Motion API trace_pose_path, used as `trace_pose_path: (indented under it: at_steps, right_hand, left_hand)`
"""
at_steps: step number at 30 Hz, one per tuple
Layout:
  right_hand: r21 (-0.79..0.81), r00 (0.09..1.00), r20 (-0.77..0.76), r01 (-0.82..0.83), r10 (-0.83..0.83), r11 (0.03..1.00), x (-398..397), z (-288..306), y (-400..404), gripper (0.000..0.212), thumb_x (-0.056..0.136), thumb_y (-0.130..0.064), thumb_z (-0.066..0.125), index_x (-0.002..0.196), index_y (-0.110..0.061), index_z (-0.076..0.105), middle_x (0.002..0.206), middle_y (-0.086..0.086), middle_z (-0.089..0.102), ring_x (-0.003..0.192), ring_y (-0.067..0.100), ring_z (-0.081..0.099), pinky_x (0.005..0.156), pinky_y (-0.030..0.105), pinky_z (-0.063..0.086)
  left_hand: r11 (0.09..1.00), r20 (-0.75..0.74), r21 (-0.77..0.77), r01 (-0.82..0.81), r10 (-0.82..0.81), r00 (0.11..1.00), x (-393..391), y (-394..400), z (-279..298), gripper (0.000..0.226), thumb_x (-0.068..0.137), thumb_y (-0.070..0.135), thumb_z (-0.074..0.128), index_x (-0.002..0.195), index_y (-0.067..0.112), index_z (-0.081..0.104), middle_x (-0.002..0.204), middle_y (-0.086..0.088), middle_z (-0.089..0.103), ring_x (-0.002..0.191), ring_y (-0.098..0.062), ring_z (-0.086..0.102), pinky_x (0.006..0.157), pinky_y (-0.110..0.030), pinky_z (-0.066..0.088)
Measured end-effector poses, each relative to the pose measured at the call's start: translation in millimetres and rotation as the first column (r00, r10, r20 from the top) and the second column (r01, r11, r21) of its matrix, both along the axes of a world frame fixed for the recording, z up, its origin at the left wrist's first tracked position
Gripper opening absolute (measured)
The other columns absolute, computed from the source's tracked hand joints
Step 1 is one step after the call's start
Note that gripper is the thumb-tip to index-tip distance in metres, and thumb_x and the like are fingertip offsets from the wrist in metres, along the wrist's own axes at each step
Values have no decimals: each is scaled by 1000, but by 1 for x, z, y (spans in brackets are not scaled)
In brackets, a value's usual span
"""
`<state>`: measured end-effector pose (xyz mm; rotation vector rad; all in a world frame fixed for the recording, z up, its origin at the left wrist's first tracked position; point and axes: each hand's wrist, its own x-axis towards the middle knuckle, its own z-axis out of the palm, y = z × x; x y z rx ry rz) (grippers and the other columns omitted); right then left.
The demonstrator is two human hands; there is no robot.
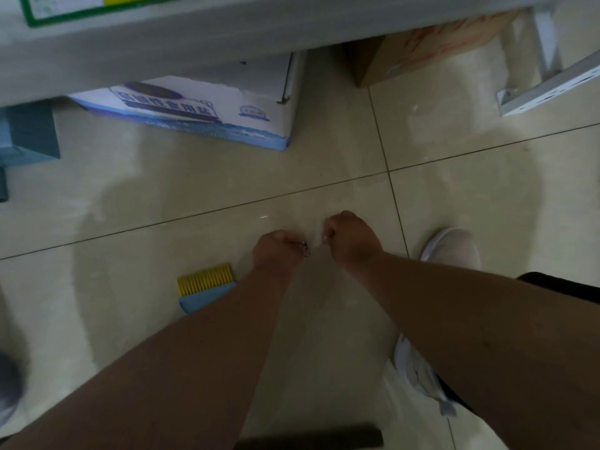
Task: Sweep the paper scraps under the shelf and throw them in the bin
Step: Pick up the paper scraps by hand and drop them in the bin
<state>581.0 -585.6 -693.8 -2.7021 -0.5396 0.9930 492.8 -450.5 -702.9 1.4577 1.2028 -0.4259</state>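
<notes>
Both my hands are low over the tiled floor in front of the shelf. My left hand is closed, pinching a small crumpled grey-white paper scrap at its fingertips. My right hand is a closed fist just to the right, a short gap away. A tiny white bit shows at its fingertips, and I cannot tell what it is. A hand brush with yellow bristles and a light blue body lies on the floor to the left, its handle hidden under my left forearm. No bin is in view.
Under the shelf sit a white-and-blue printed carton and a brown cardboard box. A blue-grey block stands at the left and a white metal shelf foot at the right. My white shoe is beside my right hand.
</notes>
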Motion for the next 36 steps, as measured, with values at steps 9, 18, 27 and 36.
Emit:
trace_pose_path:
  at_steps: [9, 18, 27, 36]
  right_hand:
    - [61, 919, -270, 316, -289, 947, -4, 19, 8, 6, 84, -14, 69, 82, -19, 71, 89, 12, 73, 90, 34, 72, 79, 37, 60]
    - [221, 737, -451, 638, -503, 737, -6, 74, 17, 15, 68, -23, 83, 59, -20, 72, 67, 15, 71, 64, 31, 69, 76, 51, 62]
    - [419, 732, -511, 670, -451, 613, -21, 204, 46, 10, 82, 2, 76, 86, 1, 67, 63, 17, 58, 49, 22, 53, 48, 24, 51]
    - [571, 757, -578, 642, -305, 512, -78, 310, 122, 11, 93, -3, 66, 84, 3, 66, 70, 18, 60, 54, 20, 57, 50, 25, 53]
  left_hand:
    - [990, 34, -72, -119, 121, 992, -1, -3, 0, 31, 76, -8, 83, 62, 20, 78, 65, -5, 76, 73, -28, 72, 81, -42, 63]
    - [886, 220, -403, -228, 336, 916, 4, 3, 57, 11, 89, -9, 73, 96, -3, 78, 91, -21, 78, 81, -29, 75, 79, -36, 63]
    - [889, 438, -437, -134, 341, 832, -7, 41, 169, 11, 92, -11, 72, 97, -1, 74, 89, -15, 77, 78, -19, 75, 72, -27, 64]
    - [933, 584, -296, -206, 347, 733, -78, 120, 289, 16, 94, -5, 74, 109, -9, 72, 96, -22, 77, 85, -26, 77, 77, -30, 64]
